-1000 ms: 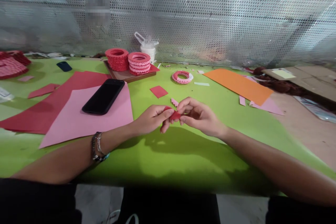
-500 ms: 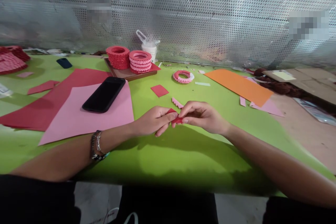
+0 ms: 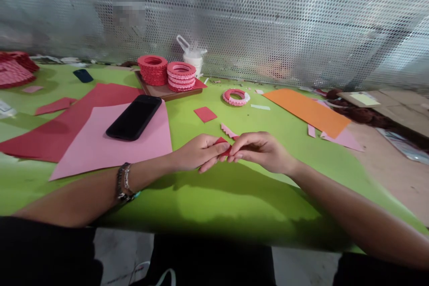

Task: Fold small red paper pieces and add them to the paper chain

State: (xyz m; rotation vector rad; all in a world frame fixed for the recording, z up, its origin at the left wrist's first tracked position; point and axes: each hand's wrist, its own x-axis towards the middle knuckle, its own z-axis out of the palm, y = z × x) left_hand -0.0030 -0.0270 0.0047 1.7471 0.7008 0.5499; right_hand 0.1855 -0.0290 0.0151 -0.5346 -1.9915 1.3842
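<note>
Screen: a perforated metal screen (image 3: pixel 268 18) runs along the whole far side, well behind the black phone (image 3: pixel 134 117).
Table cover: a lime-green table cover (image 3: pixel 214 205) lies under the phone and everything else.
Red sheet: a big red sheet (image 3: pixel 50 134) lies left of the phone and runs partly under the pink one.
Pink sheet: a pink sheet (image 3: pixel 100 152) lies directly under the phone.
Orange sheet: an orange sheet (image 3: pixel 308 109) lies flat, well to the right of the phone.
Phone: it lies face up with a dark screen, showing no readable mark.
Left hand: the left hand (image 3: pixel 197 153), near and to the right of the phone, pinches the small red paper piece (image 3: pixel 224 146) between thumb and fingertips; a beaded bracelet (image 3: pixel 124 183) sits on its wrist.
Right hand: the right hand (image 3: pixel 264 152), further right of the phone, grips the same piece from the other side, its fingertips meeting the left's.
Tray: a brown tray (image 3: pixel 167 93) sits just behind the phone, carrying a red ring stack (image 3: pixel 153 69) and a pink-and-red ring stack (image 3: pixel 181 76) side by side.
Cup: a white cup (image 3: pixel 193 58) with a plastic bag in it stands behind the tray.
Single ring: a pink-and-red paper ring (image 3: pixel 236 97) lies right of the phone, on the cover.
Red square: a small red square (image 3: pixel 205 114) lies between the phone and that ring.
Yellow slip: a yellow slip (image 3: pixel 363 98) lies far right of the phone; any writing on it is too small to read.
Red paper piece: held just above the cover between both hands, right of the phone.
</note>
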